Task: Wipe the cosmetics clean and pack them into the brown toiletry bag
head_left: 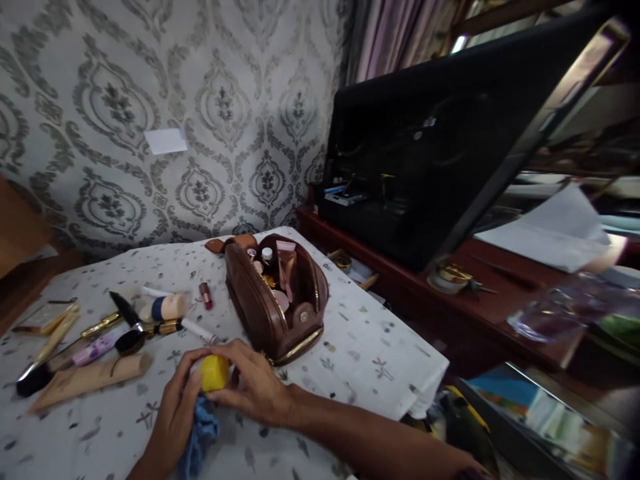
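Just in front of the brown cosmetic bag, my two hands meet around a small yellow container [215, 372]. My right hand [257, 383] grips its right side between thumb and fingers. Fingers of my left hand [175, 403] close on its left side. A crumpled blue cloth [201, 433] hangs below the container, against my left hand; its upper end is hidden. The cosmetic bag [255, 303] stands unzipped, with a pink tube [287, 270] and a white-capped bottle [267, 257] inside.
Left on the patterned tablecloth [370, 373] lie makeup brushes [131, 340], a beige tube [97, 380], a blue-banded bottle [167, 307] and a small lipstick-like tube [205, 295]. A large black screen [410, 160] leans over the red-brown desk [480, 300] at right.
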Available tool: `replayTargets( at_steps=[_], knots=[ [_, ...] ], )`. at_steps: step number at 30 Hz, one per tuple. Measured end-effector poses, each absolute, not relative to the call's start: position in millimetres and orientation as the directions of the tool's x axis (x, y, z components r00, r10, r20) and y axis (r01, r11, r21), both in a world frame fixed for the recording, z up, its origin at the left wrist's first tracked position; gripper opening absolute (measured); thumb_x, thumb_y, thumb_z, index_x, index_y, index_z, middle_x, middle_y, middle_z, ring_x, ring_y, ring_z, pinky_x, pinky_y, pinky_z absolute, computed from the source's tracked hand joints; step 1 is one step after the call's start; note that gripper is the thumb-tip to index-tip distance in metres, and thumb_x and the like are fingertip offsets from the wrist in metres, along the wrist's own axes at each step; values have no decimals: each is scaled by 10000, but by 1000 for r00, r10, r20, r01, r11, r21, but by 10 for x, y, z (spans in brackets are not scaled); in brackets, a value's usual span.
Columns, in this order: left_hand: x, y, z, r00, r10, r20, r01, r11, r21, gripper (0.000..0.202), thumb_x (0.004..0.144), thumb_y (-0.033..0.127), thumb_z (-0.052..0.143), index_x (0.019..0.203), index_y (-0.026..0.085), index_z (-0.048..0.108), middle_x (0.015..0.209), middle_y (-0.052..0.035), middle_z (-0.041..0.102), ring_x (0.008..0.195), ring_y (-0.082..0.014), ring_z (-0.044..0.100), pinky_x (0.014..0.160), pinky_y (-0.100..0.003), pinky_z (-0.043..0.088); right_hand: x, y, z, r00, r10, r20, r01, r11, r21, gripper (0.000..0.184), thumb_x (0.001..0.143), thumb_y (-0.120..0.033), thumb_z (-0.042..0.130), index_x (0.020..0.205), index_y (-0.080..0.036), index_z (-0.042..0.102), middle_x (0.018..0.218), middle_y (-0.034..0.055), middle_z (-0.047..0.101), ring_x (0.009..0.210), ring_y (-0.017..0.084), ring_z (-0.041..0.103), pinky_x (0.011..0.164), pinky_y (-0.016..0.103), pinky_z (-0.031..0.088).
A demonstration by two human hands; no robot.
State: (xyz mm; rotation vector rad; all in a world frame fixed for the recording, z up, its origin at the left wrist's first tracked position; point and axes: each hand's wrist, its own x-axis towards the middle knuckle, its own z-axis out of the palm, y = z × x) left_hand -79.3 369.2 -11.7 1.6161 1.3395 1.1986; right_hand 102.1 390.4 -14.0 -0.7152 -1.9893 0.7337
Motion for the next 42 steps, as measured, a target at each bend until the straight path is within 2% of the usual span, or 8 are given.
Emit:
replayTargets(
  at_steps=[7, 13, 16, 22, 28, 33, 37, 42],
  knots=[
    [-677, 3638, 58, -31, 960, 277, 345, -249, 905, 436, 899, 610, 483, 1049, 235, 647, 1095, -40, 703, 998, -248, 642, 855, -297, 532, 1129, 3835, 72, -436, 646, 626, 261, 757, -599, 647, 878, -531, 652, 1404, -211, 452, 1140, 105, 625, 994, 193, 636, 867, 304, 552],
    [-615, 3711, 183, 109, 934, 341, 263, -358, 896, 584, 871, 691, 465, 1146, 217, 666, 1158, -75, 694, 1064, -295, 634, 843, -328, 552, 1394, 3698, 355, -326, 550, 769, 165, 834, -526, 591, 914, -489, 621, 1406, -222, 430, 1137, 103, 647, 1016, 194, 627, 878, 300, 547],
    [-462, 3734, 396, 176, 934, 310, 311, -352, 883, 494, 932, 592, 449, 1125, 204, 686, 1097, -82, 713, 1010, -267, 660, 800, -299, 552, 1639, 3611, 490, -298, 576, 761, 222, 817, -532, 562, 918, -450, 635, 1398, -230, 444, 1122, 99, 651, 979, 200, 636, 854, 321, 552],
    [56, 3700, 764, 554, 779, 293, 491, -590, 641, 472, 1001, 396, 376, 1419, 207, 487, 751, -27, 699, 607, -173, 637, 607, -257, 500, 2140, 3595, 662, -93, 659, 747, 364, 721, -590, 503, 938, -434, 609, 1388, -246, 486, 1157, 122, 631, 952, 225, 636, 781, 361, 575],
    [441, 3754, 640, 539, 817, 203, 734, -574, 362, 620, 992, 368, 357, 1528, 69, 270, 661, -66, 706, 517, -214, 639, 498, -273, 426, 2405, 3757, 918, 78, 680, 729, 447, 630, -635, 428, 916, -386, 654, 1313, -258, 558, 1105, 72, 638, 930, 190, 650, 758, 317, 588],
    [473, 3779, 527, 579, 804, 133, 716, -580, 389, 479, 996, 339, 343, 1418, 143, 457, 653, -55, 715, 567, -233, 687, 517, -281, 440, 2524, 3919, 1115, -63, 693, 718, 550, 625, -554, 459, 899, -408, 671, 1314, -243, 564, 1098, 77, 644, 949, 209, 657, 789, 354, 580],
    [429, 3782, 449, 593, 790, 155, 677, -594, 435, 429, 990, 294, 361, 1392, 214, 490, 625, -13, 703, 544, -203, 676, 511, -255, 441, 2537, 4068, 1248, -267, 696, 666, 656, 638, -404, 413, 888, -413, 683, 1249, -231, 599, 1025, 51, 673, 898, 195, 660, 791, 341, 558],
    [424, 3798, 385, 601, 779, 179, 658, -610, 442, 432, 988, 287, 349, 1378, 200, 515, 635, -22, 714, 547, -211, 686, 512, -270, 472, 2483, 4275, 1299, -522, 713, 468, 690, 676, -259, 303, 917, -340, 630, 1189, -210, 603, 1006, 52, 667, 819, 174, 642, 731, 304, 527]
  ],
)
